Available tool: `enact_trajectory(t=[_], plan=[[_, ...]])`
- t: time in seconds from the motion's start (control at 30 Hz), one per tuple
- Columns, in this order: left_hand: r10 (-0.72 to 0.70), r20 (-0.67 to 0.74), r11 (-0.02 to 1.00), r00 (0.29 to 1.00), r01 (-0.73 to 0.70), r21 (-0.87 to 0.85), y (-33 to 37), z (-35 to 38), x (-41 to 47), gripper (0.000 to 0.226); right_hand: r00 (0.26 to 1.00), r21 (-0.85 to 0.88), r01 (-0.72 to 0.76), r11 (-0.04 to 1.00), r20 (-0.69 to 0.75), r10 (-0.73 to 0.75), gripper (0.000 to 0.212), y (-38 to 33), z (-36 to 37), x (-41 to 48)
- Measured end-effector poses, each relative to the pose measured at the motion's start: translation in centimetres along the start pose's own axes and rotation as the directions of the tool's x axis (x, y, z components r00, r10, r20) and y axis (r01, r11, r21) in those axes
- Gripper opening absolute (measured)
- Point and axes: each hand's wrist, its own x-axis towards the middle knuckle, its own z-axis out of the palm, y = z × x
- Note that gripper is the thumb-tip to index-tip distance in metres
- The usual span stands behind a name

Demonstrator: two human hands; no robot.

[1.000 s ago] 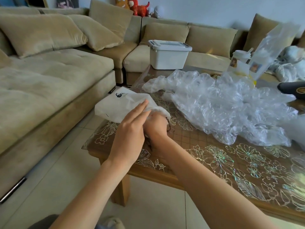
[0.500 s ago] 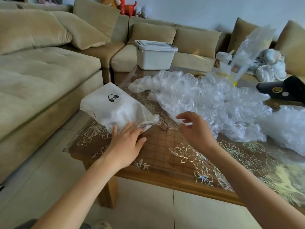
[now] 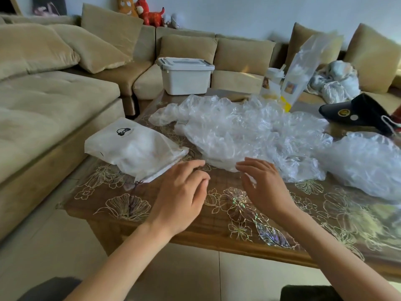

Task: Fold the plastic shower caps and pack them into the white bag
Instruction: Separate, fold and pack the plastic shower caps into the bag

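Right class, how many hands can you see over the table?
2. The left hand is beside the white bag, at its near end; the right hand is at the near edge of the shower caps. None looks hidden.

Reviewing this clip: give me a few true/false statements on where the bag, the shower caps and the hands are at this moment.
1. The white bag lies on the table, left of the shower caps. True.
2. The left hand grips the white bag. False: it holds nothing, and its fingers are loosely curled beside the bag's end.
3. The shower caps are folded in a neat stack. False: they lie in a loose, crumpled heap.
4. The white storage box has its lid on. True.
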Motion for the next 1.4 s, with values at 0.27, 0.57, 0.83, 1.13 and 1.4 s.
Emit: enact_trajectory(t=[0.27, 0.57, 0.83, 1.13, 1.4], plan=[[-0.100, 0.030, 0.992, 0.994, 0.102, -0.068, 1.2, 2.4, 2.6, 0.017, 0.938, -0.131, 0.007, 0.991, 0.344, 0.039, 0.039, 0.0, 0.7, 3.4], [-0.110, 0.198, 0.988, 0.974, 0.128, -0.083, 1.6, 4.2, 4.1, 0.045, 0.990, 0.010, 0.013, 1.000, 0.143, -0.014, 0.009, 1.7, 2.1, -0.7], [0.059, 0.246, 0.996, 0.968, -0.041, -0.076, 1.7, 4.1, 2.0, 0.031, 0.939, 0.472, -0.153, 0.869, 0.343, -0.021, 0.031, 1.3, -3.1, -3.7], [-0.358, 0.442, 0.663, 0.822, 0.557, -0.499, 3.7, -0.3, 2.6, 0.019, 0.902, 0.592, -0.424, 0.686, 0.342, 0.262, 0.021, 4.2, -5.6, -4.5], [-0.588, 0.644, 0.283, 0.489, 0.871, -0.403, 3.4, -0.1, 2.7, 0.029, 0.733, 0.666, -0.639, 0.385, 0.375, 0.568, 0.030, 3.5, -5.2, -3.2]])
